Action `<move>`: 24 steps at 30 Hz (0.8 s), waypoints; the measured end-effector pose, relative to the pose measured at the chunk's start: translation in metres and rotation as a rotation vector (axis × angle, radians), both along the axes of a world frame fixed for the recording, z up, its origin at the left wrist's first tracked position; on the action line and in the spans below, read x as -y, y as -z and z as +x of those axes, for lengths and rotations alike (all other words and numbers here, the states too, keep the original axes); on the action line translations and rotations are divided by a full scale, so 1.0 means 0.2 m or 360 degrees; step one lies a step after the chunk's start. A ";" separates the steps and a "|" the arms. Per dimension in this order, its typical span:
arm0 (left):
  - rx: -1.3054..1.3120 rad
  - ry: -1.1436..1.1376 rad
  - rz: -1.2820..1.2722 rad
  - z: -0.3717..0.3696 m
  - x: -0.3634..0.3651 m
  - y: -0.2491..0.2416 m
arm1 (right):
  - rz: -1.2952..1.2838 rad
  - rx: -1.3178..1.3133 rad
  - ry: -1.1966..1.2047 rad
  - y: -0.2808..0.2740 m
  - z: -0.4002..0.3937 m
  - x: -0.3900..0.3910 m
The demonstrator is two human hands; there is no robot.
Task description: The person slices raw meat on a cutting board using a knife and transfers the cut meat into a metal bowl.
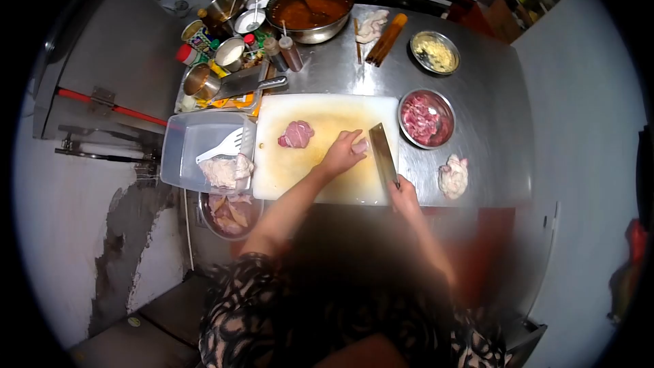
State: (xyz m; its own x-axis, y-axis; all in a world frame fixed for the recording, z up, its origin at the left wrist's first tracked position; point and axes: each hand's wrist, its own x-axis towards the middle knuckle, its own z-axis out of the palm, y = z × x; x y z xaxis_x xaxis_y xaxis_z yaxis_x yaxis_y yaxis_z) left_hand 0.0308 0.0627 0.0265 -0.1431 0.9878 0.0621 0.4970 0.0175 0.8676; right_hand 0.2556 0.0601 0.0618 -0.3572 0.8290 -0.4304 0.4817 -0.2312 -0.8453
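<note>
The right hand grips a broad rectangular steel cleaver; the left hand touches a small pale-pink meat piece toward the right hand, grip indeterminable; slicing appears underway; another stroke calls for clearance.

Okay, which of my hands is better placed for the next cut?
Probably your right hand: it grips the cleaver over the cutting board, close beside the small piece of meat that your left hand touches.

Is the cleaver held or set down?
Held: the right hand grips the cleaver; whether it touches the cutting board, I cannot tell.
</note>
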 end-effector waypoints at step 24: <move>-0.0357 0.0081 0.0650 0.07 0.14 0.16 | 0.1055 0.0872 -0.1010 -0.14 0.05 0.05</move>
